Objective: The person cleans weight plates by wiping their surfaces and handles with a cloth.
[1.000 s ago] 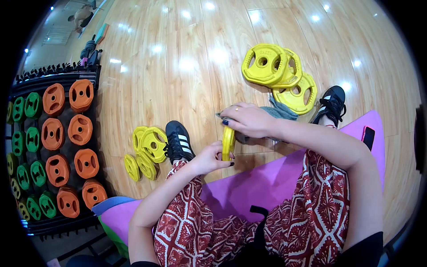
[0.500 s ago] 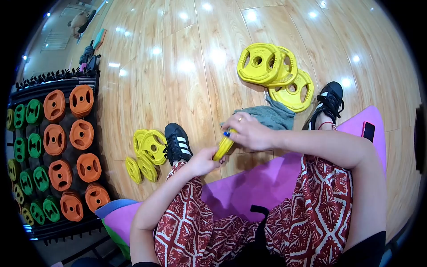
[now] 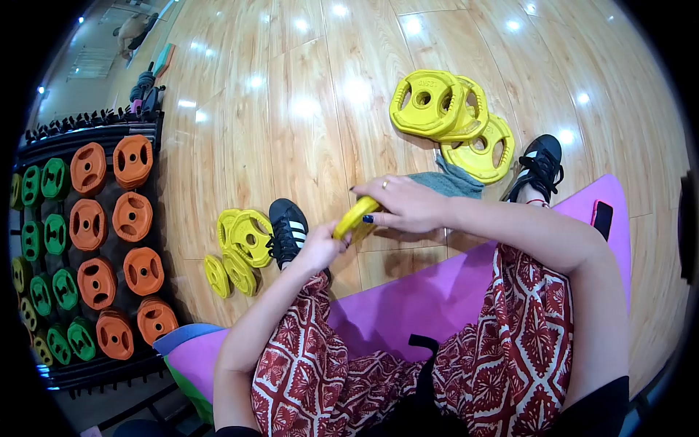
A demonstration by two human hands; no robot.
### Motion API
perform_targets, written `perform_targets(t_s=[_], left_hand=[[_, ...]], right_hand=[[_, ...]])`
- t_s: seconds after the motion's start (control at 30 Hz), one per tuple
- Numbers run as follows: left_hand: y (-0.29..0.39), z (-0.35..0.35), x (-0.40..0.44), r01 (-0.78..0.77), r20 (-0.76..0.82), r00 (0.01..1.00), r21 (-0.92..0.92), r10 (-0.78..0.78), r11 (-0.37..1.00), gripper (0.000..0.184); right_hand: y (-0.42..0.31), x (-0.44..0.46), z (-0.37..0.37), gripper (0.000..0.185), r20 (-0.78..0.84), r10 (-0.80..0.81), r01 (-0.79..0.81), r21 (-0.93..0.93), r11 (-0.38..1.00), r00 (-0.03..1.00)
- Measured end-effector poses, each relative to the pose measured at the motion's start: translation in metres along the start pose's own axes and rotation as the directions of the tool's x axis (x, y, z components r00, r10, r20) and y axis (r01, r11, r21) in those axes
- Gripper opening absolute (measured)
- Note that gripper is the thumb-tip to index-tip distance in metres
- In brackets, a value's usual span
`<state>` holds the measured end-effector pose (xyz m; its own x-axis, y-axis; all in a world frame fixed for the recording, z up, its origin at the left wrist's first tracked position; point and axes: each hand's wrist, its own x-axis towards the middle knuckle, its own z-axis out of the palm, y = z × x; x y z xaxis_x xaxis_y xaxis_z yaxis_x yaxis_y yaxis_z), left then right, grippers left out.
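Observation:
Between my hands a small yellow weight plate (image 3: 356,216) is held up off the floor, seen nearly edge-on. My left hand (image 3: 320,246) grips its lower left edge, the fingers partly hidden behind it. My right hand (image 3: 405,205) holds the other side, with the thumb on the near face and the fingers over the top edge. A grey cloth (image 3: 451,180) lies just beyond my right hand, which covers part of it. Behind the cloth, several larger yellow plates (image 3: 426,102) overlap in a pile on the floor.
Several small yellow plates (image 3: 251,238) lie beside my left shoe (image 3: 290,229). A rack of orange plates (image 3: 89,226) and green plates (image 3: 54,233) stands at the left. I sit on a purple mat (image 3: 408,298), with a phone (image 3: 602,217) on its right end.
The yellow plate has moved slightly up and left and turned in my hands. My right hand has shifted up and left on it, and my left hand has moved slightly left and up.

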<state>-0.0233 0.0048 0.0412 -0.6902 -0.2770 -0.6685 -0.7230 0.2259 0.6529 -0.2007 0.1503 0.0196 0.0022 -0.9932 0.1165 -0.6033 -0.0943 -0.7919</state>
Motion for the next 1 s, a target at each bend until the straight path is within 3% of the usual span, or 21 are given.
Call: perform_targets(t_s=[0.1, 0.2, 0.23, 0.3, 0.37, 0.43, 0.5, 0.57, 0.6, 0.67, 0.77, 1.0], left_hand=[[-0.001, -0.007, 0.009, -0.018, -0.025, 1.0, -0.197, 0.013, 0.98, 0.022], [0.003, -0.001, 0.004, -0.034, 0.011, 0.999, -0.257, 0.038, 0.966, 0.021], [0.001, 0.0, 0.003, -0.031, 0.009, 0.999, -0.256, 0.034, 0.966, 0.021], [-0.003, 0.001, 0.001, -0.037, 0.074, 0.996, -0.241, 0.057, 0.97, 0.022], [-0.007, 0.001, 0.0, -0.016, 0.064, 0.997, -0.236, 0.032, 0.972, 0.02], [-0.011, -0.001, -0.001, -0.025, 0.07, 0.997, -0.108, 0.032, 0.994, 0.018], [-0.015, 0.001, -0.001, -0.013, 0.066, 0.998, -0.15, 0.023, 0.989, 0.016], [-0.02, 0.003, -0.001, 0.032, 0.067, 0.998, -0.191, -0.019, 0.981, 0.017], [-0.014, 0.004, -0.003, 0.034, 0.066, 0.998, -0.189, -0.022, 0.981, 0.017], [0.005, 0.009, -0.008, 0.055, -0.032, 0.998, -0.186, -0.062, 0.981, 0.018], [-0.012, 0.006, 0.0, -0.059, 0.02, 0.998, -0.201, 0.064, 0.978, 0.018], [0.013, 0.003, 0.006, 0.037, 0.08, 0.997, -0.257, -0.017, 0.966, 0.024]], right_hand=[[0.006, 0.005, -0.002, 0.055, -0.012, 0.042, -0.042, -0.011, 0.999, 0.999], [0.018, 0.002, 0.004, 0.055, -0.085, 0.039, -0.041, -0.023, 0.999, 0.996], [0.022, 0.0, 0.007, 0.055, -0.084, 0.036, -0.038, -0.02, 0.999, 0.996], [0.028, -0.006, 0.008, 0.054, -0.064, 0.235, -0.226, 0.123, 0.966, 0.97], [0.026, -0.011, 0.013, 0.052, -0.064, 0.3, -0.281, 0.215, 0.935, 0.952], [0.011, -0.008, 0.004, 0.049, -0.02, 0.4, -0.375, 0.31, 0.874, 0.916], [-0.008, 0.001, 0.006, 0.049, -0.069, 0.349, -0.301, 0.372, 0.878, 0.935], [-0.026, 0.007, 0.017, 0.05, -0.22, -0.078, 0.113, 0.155, 0.981, 0.972], [-0.033, 0.009, 0.024, 0.05, -0.222, -0.079, 0.116, 0.158, 0.981, 0.972], [-0.041, 0.011, 0.034, 0.052, -0.141, -0.187, 0.151, -0.234, 0.961, 0.972], [-0.025, 0.011, 0.022, 0.053, -0.044, -0.268, 0.248, -0.259, 0.934, 0.963], [-0.012, 0.01, 0.016, 0.051, -0.181, -0.27, 0.208, -0.299, 0.931, 0.946]])
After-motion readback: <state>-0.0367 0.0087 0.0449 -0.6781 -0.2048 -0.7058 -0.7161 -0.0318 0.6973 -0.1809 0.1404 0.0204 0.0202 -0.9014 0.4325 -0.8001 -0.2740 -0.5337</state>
